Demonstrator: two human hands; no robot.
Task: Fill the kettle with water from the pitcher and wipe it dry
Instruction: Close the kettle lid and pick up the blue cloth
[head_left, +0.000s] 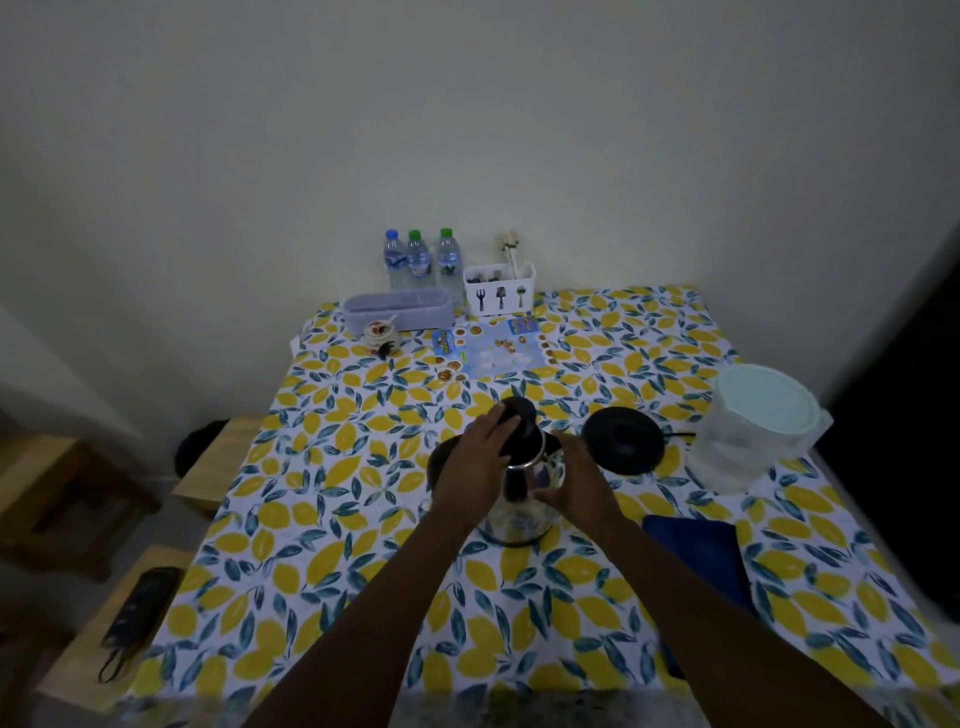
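Note:
A steel kettle (519, 499) with a black lid (522, 415) stands in the middle of the lemon-print tablecloth (322, 519). My left hand (480, 457) lies over its top, fingers on the raised lid. My right hand (576, 483) clasps the kettle's right side. The black kettle base (623, 440) sits just to the right, its cord running right. A clear plastic pitcher (748, 431) with a pale lid stands at the table's right edge. A blue cloth (701, 556) lies folded near my right forearm.
At the back of the table stand three water bottles (418, 260), a lilac box (397, 309), a white cutlery holder (498, 293), a small jar (382, 335) and printed leaflets (493, 348). Wooden stools (104, 623) stand to the left, one carrying a dark case.

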